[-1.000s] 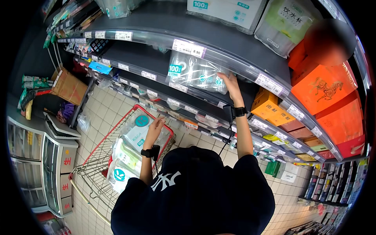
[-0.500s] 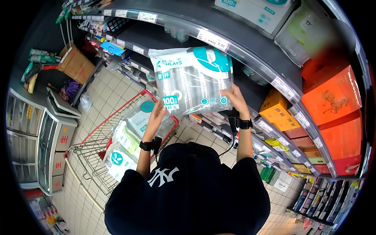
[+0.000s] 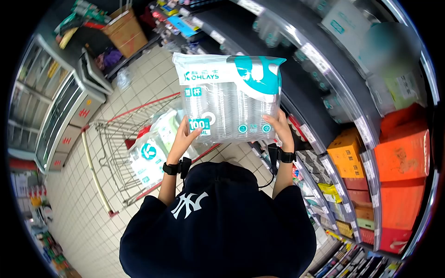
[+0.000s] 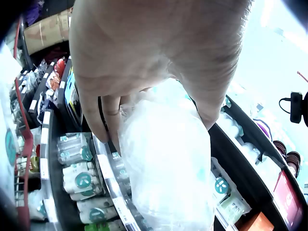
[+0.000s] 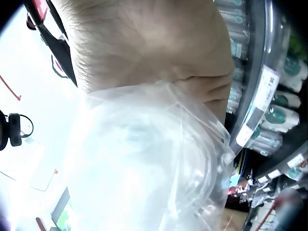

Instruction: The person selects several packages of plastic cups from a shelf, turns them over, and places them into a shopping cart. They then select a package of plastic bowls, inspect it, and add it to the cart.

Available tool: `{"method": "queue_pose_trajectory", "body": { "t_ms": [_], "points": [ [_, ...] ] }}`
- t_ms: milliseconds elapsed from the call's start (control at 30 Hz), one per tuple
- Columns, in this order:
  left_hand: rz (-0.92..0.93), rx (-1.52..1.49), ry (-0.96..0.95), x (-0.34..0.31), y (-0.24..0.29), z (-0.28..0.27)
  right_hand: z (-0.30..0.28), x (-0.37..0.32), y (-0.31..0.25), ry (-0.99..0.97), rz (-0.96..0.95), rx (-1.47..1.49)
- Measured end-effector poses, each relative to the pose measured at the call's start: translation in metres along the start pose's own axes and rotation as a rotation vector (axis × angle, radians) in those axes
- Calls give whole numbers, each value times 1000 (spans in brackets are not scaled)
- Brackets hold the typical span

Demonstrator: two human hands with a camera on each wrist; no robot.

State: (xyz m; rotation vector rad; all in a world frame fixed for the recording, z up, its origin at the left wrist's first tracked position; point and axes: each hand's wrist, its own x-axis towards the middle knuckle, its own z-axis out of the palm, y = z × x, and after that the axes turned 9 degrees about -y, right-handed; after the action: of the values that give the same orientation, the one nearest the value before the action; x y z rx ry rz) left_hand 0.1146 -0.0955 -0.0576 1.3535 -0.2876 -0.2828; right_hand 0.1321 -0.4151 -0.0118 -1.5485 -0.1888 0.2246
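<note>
A clear bag of stacked disposable plastic cups [image 3: 222, 109], with a white and teal top and "100" on its front, is held up before the chest. My left hand [image 3: 183, 140] grips its lower left side, thumb over the front. On the lower right side, my right hand [image 3: 281, 129] grips with its thumb on the front too. In the left wrist view the left fingers [image 4: 111, 118] and thumb straddle the end of the cup bag [image 4: 166, 163]. The right wrist view has the right palm [image 5: 149, 48] against the clear film; most of the right fingers are hidden.
Left of the bag stands a shopping cart with a red rim [image 3: 147, 106], holding a white and teal pack [image 3: 147, 155] and a green and white pack [image 3: 168, 127]. Shelves on the right carry yellow boxes [image 3: 345, 153] and orange boxes [image 3: 401, 157]. A cardboard box [image 3: 125, 34] stands behind.
The cup bag has come off the shelf, gripped first by the right hand and then by both. The view has turned left, and the bag now hangs over the cart's far side.
</note>
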Motion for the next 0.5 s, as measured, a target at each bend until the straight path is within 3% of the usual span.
{"method": "queue_pose_trajectory", "body": {
  "t_ms": [500],
  "points": [
    [-44, 96, 341, -167, 7, -96, 159, 29, 55, -329, 91, 14]
  ]
}}
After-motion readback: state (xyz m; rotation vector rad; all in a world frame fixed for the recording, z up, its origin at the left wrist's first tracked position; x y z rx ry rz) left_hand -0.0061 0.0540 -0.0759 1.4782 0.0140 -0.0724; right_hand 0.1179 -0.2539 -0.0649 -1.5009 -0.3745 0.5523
